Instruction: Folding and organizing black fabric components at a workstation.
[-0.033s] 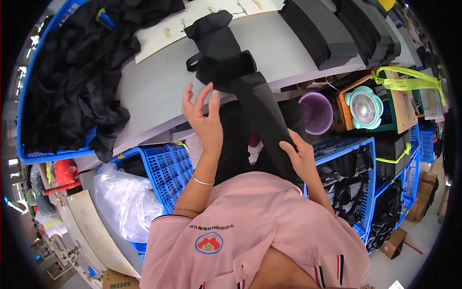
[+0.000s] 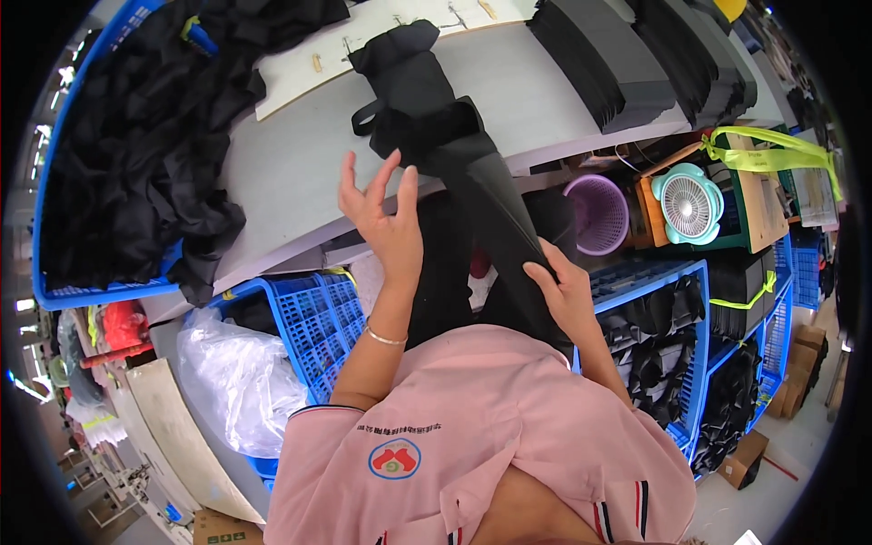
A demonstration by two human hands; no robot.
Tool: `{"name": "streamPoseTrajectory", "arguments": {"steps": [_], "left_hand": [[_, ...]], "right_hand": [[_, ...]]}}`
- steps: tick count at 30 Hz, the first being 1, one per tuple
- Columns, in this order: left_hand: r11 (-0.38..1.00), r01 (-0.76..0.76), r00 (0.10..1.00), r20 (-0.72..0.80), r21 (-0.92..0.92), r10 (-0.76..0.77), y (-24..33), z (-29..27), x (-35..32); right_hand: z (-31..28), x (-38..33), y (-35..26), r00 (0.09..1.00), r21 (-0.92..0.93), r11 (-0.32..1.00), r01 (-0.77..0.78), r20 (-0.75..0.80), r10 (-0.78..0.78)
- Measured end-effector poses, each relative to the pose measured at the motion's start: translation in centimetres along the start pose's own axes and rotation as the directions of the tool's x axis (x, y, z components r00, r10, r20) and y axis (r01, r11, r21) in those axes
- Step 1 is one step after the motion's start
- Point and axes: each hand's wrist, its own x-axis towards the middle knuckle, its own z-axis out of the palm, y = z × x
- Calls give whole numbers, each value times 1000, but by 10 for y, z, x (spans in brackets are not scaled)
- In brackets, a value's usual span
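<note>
My right hand (image 2: 565,289) grips the near end of a long, flat black fabric strip (image 2: 498,204), thumb on top. The strip slants up and left from my lap to the table edge. Its far end meets a bundle of sewn black fabric pieces (image 2: 413,86) with a small loop at its left side; whether the two are joined I cannot tell. My left hand (image 2: 386,222) is raised just left of the strip, its fingers spread and holding nothing. Its fingertips are close to the bundle's near edge.
A blue crate (image 2: 109,295) heaped with black fabric stands at the left. Stacked black panels (image 2: 604,64) lie at the table's right. Beyond my right hand are a purple basket (image 2: 598,215), a turquoise fan (image 2: 690,204) and blue crates (image 2: 698,336). Clear plastic (image 2: 238,381) lies lower left.
My left hand has shifted slightly left and up. My right hand has moved a little left with the strip, whose far end now lies flatter against the bundle.
</note>
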Motion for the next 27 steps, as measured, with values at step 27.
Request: {"name": "streamPoseTrajectory", "arguments": {"steps": [27], "left_hand": [[894, -385, 703, 556, -228, 445, 48, -19, -44]], "right_hand": [[33, 110, 41, 986, 654, 740, 160, -79, -144]]}}
